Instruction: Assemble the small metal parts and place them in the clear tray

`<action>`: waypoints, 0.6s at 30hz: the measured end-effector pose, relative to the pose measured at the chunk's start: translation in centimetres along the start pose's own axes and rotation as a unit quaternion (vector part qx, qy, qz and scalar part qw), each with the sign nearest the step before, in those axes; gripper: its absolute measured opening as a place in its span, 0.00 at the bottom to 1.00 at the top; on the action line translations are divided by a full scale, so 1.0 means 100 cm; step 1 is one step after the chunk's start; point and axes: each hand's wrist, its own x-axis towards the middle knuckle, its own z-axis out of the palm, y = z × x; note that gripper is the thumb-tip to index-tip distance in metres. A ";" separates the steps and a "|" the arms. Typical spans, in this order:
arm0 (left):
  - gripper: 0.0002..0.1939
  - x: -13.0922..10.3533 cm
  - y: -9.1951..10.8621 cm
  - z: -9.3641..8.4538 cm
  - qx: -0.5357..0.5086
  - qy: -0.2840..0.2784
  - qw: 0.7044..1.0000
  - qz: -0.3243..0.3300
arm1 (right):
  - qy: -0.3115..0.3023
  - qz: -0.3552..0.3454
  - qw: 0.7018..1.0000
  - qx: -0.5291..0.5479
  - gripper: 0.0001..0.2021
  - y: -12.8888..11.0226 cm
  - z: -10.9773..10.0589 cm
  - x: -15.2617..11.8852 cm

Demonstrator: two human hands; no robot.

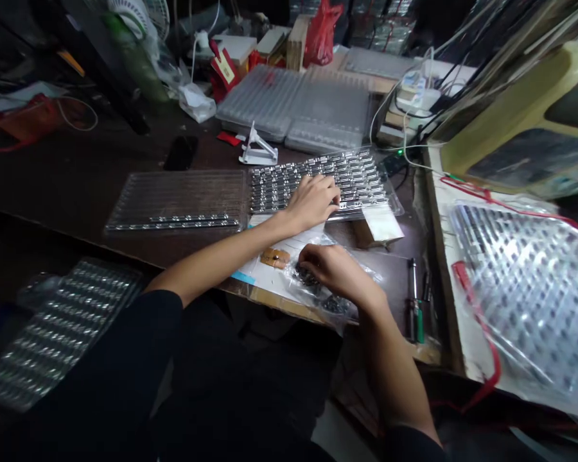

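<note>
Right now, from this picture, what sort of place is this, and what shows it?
Probably a small-parts assembly workshop: a clear plastic tray holds rows of shiny parts, loose dark parts lie by the right hand, and a green-handled tool, likely a screwdriver, rests nearby.

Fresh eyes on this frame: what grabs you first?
The rows of shiny metal parts mid-bench, with the left hand over them. Nearer the wearer, the right hand is at a heap of small dark parts. A bright red bag stands out at the back.
</note>
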 end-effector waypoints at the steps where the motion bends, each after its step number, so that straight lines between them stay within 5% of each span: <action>1: 0.03 -0.006 -0.001 -0.004 -0.025 0.002 1.000 0.005 | 0.012 -0.001 1.000 0.006 0.09 0.000 0.000 0.000; 5: 0.04 -0.054 -0.004 -0.033 -0.178 0.000 0.984 -0.009 | 0.059 -0.016 0.998 0.015 0.08 0.001 0.001 0.001; 9: 0.04 -0.120 -0.009 -0.052 -0.191 0.013 0.977 -0.093 | 0.111 -0.019 0.993 0.027 0.09 -0.002 0.004 0.003; 13: 0.04 -0.164 -0.018 -0.044 -0.213 0.034 0.965 -0.147 | 0.147 -0.006 0.988 0.039 0.13 -0.005 0.013 0.010; 18: 0.04 -0.174 -0.023 -0.032 -0.214 0.029 0.965 -0.149 | 0.153 -0.002 0.988 0.029 0.11 -0.007 0.024 0.017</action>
